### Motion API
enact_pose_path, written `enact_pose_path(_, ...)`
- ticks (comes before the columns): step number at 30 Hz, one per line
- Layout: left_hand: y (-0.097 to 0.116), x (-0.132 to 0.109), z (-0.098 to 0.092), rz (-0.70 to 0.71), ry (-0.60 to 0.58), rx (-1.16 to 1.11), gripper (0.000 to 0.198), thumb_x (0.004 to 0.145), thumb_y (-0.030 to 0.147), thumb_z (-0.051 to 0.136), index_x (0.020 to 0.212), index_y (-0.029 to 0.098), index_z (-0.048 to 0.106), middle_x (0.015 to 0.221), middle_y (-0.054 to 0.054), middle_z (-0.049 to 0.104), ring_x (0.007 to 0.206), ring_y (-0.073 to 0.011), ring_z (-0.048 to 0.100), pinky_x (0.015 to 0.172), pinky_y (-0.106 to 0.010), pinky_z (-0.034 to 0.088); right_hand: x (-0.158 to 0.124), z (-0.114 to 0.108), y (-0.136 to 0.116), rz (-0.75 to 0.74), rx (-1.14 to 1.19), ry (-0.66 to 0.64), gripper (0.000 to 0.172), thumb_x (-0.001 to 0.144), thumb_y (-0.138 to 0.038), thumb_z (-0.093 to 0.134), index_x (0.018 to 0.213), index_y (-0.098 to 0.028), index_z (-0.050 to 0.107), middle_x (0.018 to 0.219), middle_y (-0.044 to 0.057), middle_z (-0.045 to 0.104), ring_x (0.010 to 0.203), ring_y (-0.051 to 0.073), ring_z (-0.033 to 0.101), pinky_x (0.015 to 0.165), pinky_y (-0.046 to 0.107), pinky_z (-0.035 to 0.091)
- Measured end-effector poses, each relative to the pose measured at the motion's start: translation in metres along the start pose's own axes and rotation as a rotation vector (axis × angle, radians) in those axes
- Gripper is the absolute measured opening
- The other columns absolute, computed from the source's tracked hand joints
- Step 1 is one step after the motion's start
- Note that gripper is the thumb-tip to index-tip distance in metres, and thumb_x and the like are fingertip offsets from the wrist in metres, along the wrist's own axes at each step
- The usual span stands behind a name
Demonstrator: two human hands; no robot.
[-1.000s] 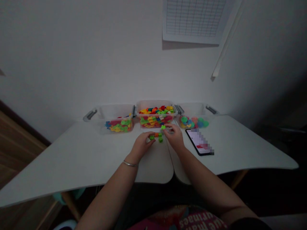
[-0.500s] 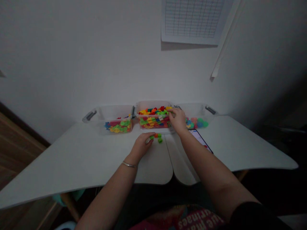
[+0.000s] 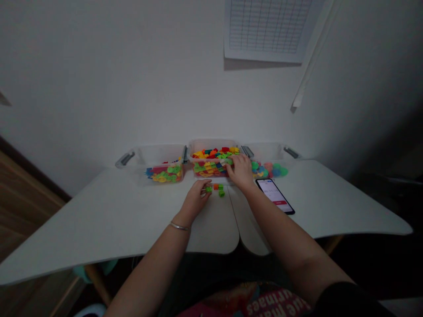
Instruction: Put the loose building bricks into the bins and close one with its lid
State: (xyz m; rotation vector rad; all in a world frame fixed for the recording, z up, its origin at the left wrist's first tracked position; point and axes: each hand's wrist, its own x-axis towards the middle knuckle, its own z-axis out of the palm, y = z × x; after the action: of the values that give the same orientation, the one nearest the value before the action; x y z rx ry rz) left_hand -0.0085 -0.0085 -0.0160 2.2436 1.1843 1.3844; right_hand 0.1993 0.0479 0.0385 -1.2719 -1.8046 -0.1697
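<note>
My left hand (image 3: 195,196) rests on the table with thumb and fingers closed around a green toy block (image 3: 208,189). Just right of its fingertips lie an orange block (image 3: 216,187) and two more green blocks, one of them nearer to me (image 3: 221,193). In front of the middle clear bin (image 3: 214,143), which is heaped with colourful blocks, is my right hand (image 3: 240,171). Its fingers are pinched on what looks like a light green block (image 3: 228,161), partly covered by the fingers.
A clear bin (image 3: 158,152) of coloured plastic pieces stands at the left, another (image 3: 267,149) at the right, both against the wall. A lit phone (image 3: 276,197) lies on the white table (image 3: 109,220) by my right forearm. A seam splits the tabletop.
My right hand has come down from the top of the middle bin to its front, a little toward me and left. More of the phone shows. My left hand has hardly moved.
</note>
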Motion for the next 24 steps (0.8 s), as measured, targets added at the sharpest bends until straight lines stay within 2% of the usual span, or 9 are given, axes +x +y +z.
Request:
enact_pose_path(5,0.002,0.001,-0.003,0.016,0.040,0.067,0.036,0.080,0.012,0.062,0.115,0.020,0.057,0.102,-0.005,0.066,0.093,-0.0175,0.064,0.087,-0.038,0.055,-0.002,-0.006,-0.002,-0.047,0.061,0.033,0.033,0.082,-0.024,0.054,0.114,-0.020,0.062,0.120,0.012,0.061,0.125,0.030,0.041,0.109,0.051,0.030)
enact_pose_path(7,0.002,0.002,-0.003,0.024,0.050,0.090,0.037,0.079,0.012,0.064,0.114,0.020,0.057,0.098,-0.005,0.066,0.090,-0.0178,0.064,0.085,-0.038,0.055,-0.006,-0.011,-0.010,-0.061,0.099,0.076,0.033,0.082,-0.023,0.053,0.113,-0.020,0.062,0.124,0.011,0.059,0.128,0.029,0.040,0.111,0.050,0.029)
enact_pose_path(9,0.002,0.002,-0.003,0.033,0.027,0.092,0.038,0.077,0.011,0.065,0.113,0.020,0.058,0.096,-0.005,0.067,0.088,-0.0174,0.063,0.082,-0.036,0.055,-0.015,-0.014,-0.021,-0.092,0.176,0.087,0.031,0.082,-0.021,0.050,0.111,-0.021,0.062,0.123,0.010,0.061,0.125,0.027,0.044,0.111,0.049,0.032)
enact_pose_path(12,0.001,0.003,-0.001,0.040,-0.023,0.074,0.040,0.076,0.009,0.065,0.114,0.020,0.058,0.096,-0.005,0.066,0.087,-0.0171,0.063,0.080,-0.035,0.055,-0.035,-0.011,-0.036,-0.066,0.359,0.050,0.029,0.084,-0.021,0.047,0.109,-0.023,0.061,0.114,0.008,0.065,0.113,0.023,0.055,0.104,0.043,0.041)
enact_pose_path(18,-0.003,0.002,0.001,-0.007,-0.016,-0.005,0.039,0.078,0.012,0.065,0.115,0.020,0.057,0.097,-0.005,0.065,0.082,-0.0158,0.063,0.077,-0.034,0.056,-0.073,0.013,-0.041,0.212,0.586,-0.084,0.024,0.081,-0.028,0.055,0.104,-0.022,0.061,0.106,0.008,0.067,0.098,0.022,0.062,0.089,0.040,0.052)
enact_pose_path(24,-0.002,0.001,0.001,-0.009,-0.022,-0.067,0.043,0.078,0.013,0.067,0.118,0.022,0.054,0.103,-0.005,0.062,0.085,-0.0151,0.065,0.077,-0.033,0.059,-0.082,0.021,-0.034,0.176,0.570,-0.226,0.019,0.079,-0.023,0.061,0.097,-0.024,0.066,0.101,0.005,0.071,0.099,0.021,0.064,0.092,0.042,0.050)
